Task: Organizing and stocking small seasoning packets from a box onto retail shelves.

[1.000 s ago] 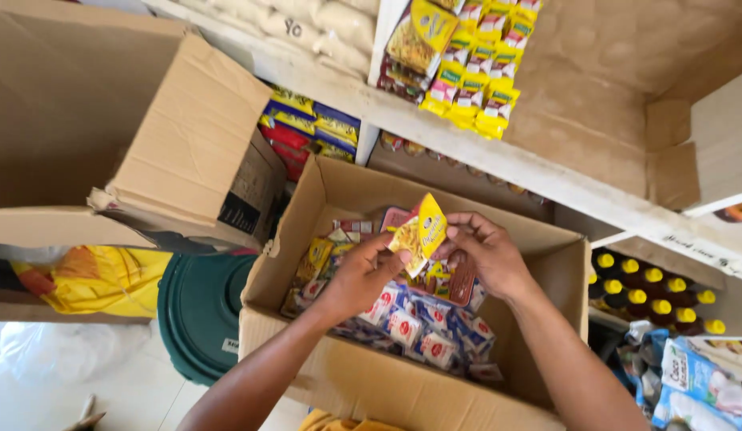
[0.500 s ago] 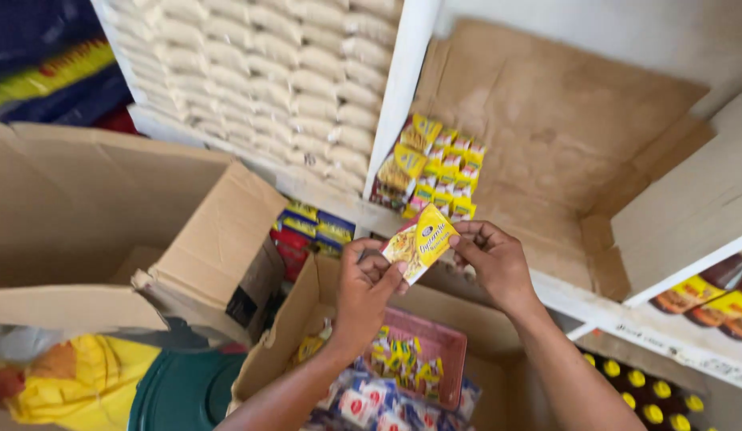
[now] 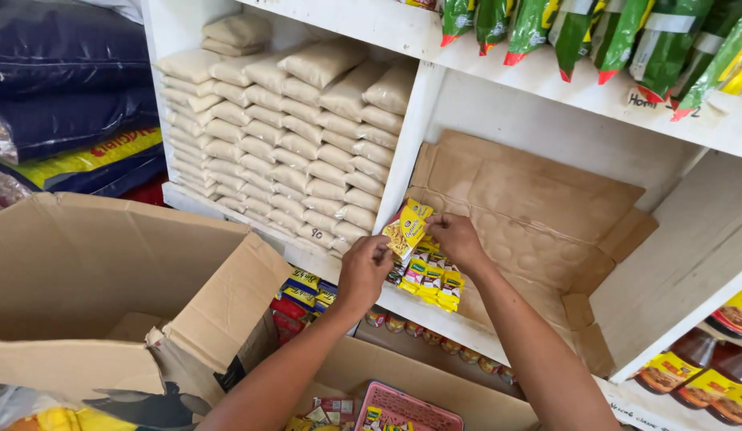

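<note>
Gripping one yellow packet [image 3: 406, 226], the left hand [image 3: 364, 270] and right hand [image 3: 456, 237] pinch its opposite edges. More packets [image 3: 428, 279] lie just below on the cardboard-lined shelf [image 3: 538, 207].

My white shelf [image 3: 498, 339] carries a brown cardboard liner [image 3: 538, 207]; on the liner, near the shelf's left wall, yellow sachets [image 3: 427, 275] stand by the front edge.
</note>
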